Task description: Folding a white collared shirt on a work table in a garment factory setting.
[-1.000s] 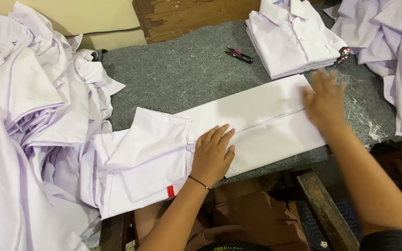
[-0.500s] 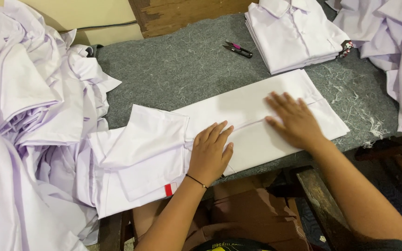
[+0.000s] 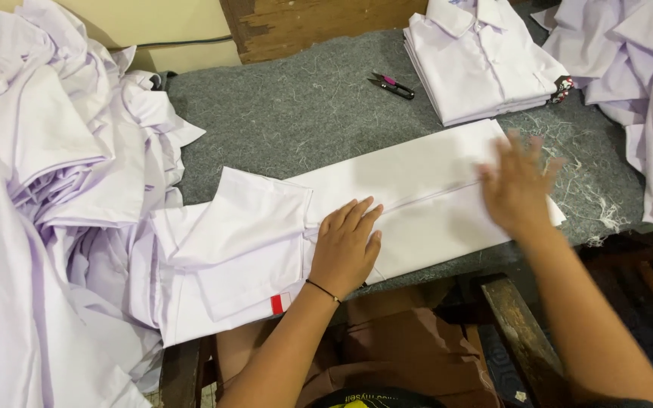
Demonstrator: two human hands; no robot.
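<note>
A white shirt (image 3: 417,196) lies folded into a long strip across the grey felt table (image 3: 296,121), its sleeves doubled over at the left with a small red tag (image 3: 276,304) near the front edge. My left hand (image 3: 347,248) presses flat on the middle of the shirt, fingers spread. My right hand (image 3: 518,187) is blurred, open and flat over the shirt's right end.
A neat stack of folded white shirts (image 3: 478,60) sits at the back right. Small thread snips with a pink handle (image 3: 391,85) lie beside it. Heaps of loose white shirts fill the left (image 3: 47,196) and the far right (image 3: 644,91). Loose threads litter the felt.
My right hand slid from the shirt's right end toward the middle, then back to the right end. My left hand stayed pressed on the middle.
</note>
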